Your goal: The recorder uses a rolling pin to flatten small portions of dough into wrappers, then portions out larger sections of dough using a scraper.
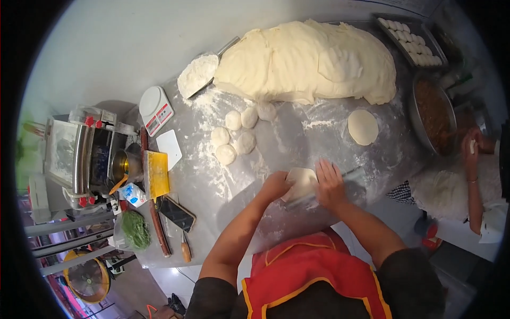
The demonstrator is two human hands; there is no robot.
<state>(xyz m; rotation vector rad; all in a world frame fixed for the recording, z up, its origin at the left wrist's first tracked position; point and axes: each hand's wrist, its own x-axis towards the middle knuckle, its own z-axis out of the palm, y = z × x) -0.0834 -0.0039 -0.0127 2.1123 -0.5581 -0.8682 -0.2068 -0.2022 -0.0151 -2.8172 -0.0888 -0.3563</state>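
Between hands (274, 185) (331, 185), smooth flat dough (303, 182)

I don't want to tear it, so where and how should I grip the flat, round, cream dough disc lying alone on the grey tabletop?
Probably by the near rim of the flat, round, cream dough disc, coming from the person's side with the bare right hand and sliding underneath. It lies flat with no raised part to pinch, and that rim faces the right hand.
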